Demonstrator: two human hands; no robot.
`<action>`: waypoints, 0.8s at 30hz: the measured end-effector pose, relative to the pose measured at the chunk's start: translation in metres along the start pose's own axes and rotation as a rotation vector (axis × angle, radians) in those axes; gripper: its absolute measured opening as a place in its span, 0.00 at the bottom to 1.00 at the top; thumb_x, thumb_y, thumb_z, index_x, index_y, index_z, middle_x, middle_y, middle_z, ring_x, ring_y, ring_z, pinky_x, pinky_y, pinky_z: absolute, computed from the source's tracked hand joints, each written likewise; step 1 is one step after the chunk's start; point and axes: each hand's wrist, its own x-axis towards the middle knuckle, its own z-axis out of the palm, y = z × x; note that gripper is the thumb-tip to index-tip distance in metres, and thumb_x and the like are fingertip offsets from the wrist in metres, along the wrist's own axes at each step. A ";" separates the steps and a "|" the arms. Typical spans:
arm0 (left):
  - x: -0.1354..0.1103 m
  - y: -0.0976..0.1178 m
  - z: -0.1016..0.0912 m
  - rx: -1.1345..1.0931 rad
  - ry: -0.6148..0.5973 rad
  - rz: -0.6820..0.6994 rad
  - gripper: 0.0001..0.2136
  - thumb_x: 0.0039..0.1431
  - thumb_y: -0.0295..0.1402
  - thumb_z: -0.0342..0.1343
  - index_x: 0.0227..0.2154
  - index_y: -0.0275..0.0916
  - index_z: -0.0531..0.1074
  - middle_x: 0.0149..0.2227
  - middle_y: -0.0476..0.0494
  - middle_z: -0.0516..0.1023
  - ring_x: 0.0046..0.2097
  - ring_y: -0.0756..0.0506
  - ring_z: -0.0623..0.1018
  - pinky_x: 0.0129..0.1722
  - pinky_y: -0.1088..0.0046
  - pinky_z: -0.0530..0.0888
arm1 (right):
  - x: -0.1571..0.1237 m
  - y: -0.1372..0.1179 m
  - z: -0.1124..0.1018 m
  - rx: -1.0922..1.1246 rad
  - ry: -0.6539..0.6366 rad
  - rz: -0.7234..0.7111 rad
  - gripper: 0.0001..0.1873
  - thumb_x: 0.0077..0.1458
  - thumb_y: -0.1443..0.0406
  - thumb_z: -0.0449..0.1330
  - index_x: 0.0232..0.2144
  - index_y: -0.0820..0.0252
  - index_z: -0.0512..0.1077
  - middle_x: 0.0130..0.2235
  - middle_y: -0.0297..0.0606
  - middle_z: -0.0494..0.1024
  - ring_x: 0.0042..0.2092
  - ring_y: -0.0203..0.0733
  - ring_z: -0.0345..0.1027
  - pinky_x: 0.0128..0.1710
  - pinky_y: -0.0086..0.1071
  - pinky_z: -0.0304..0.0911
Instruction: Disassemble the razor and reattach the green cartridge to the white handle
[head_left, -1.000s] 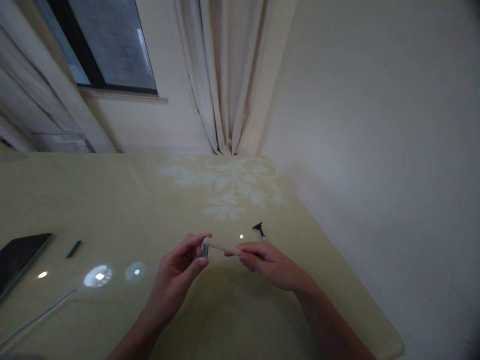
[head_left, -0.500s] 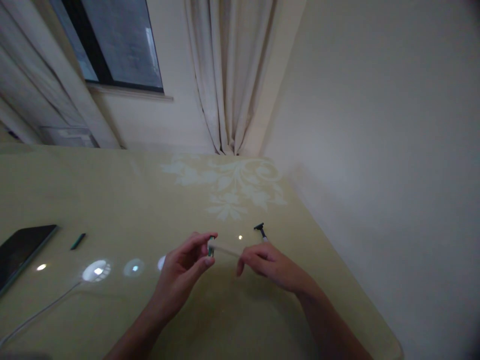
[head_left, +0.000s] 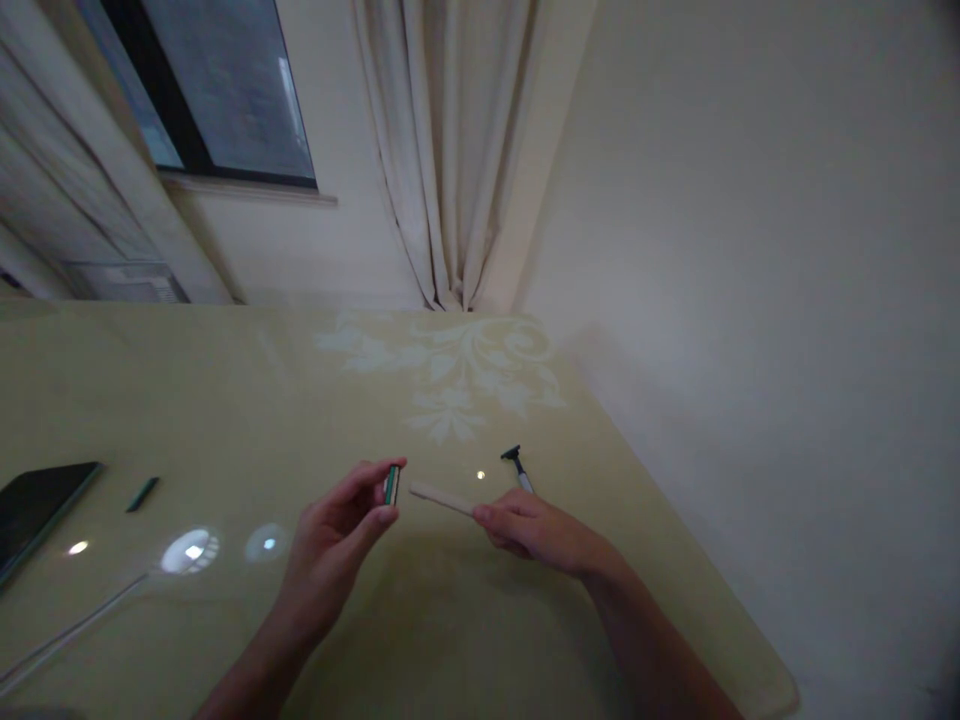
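My left hand [head_left: 334, 535] pinches a small green razor head [head_left: 391, 484] between thumb and fingertips, held above the yellow table [head_left: 225, 400]. My right hand [head_left: 536, 530] grips one end of a pale razor handle [head_left: 441, 496] that points left toward the green head. A small gap separates the head from the handle's tip. A second razor with a dark head [head_left: 517, 464] lies on the table just beyond my right hand.
A dark phone [head_left: 37, 505] lies at the left edge, with a small green cap [head_left: 142, 494] beside it and a white cable [head_left: 67, 640] in front. The table's right edge runs along a bare wall. Curtains and a window stand behind.
The green head was on the handle's tip; now it has come off, in my left hand, and the two hands have moved slightly apart.
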 end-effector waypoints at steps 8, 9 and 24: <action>-0.003 0.003 0.006 -0.021 -0.055 0.004 0.16 0.56 0.36 0.73 0.48 0.45 0.88 0.32 0.48 0.73 0.34 0.47 0.74 0.32 0.75 0.74 | 0.005 0.004 0.006 0.155 -0.036 -0.041 0.37 0.66 0.35 0.56 0.20 0.56 0.57 0.20 0.23 0.53 0.22 0.30 0.41 0.22 0.32 0.38; -0.002 0.004 0.005 -0.026 -0.022 0.016 0.16 0.56 0.36 0.72 0.48 0.45 0.88 0.32 0.48 0.73 0.34 0.47 0.74 0.32 0.75 0.74 | 0.005 0.004 0.006 0.168 -0.027 -0.038 0.37 0.66 0.35 0.57 0.20 0.55 0.57 0.20 0.23 0.53 0.22 0.30 0.41 0.22 0.32 0.38; -0.005 0.006 0.008 0.003 -0.067 0.104 0.15 0.60 0.33 0.70 0.50 0.49 0.87 0.33 0.49 0.73 0.34 0.48 0.75 0.33 0.78 0.75 | 0.008 0.001 0.014 0.276 -0.013 -0.070 0.37 0.65 0.37 0.59 0.20 0.55 0.56 0.20 0.21 0.51 0.21 0.29 0.39 0.22 0.32 0.36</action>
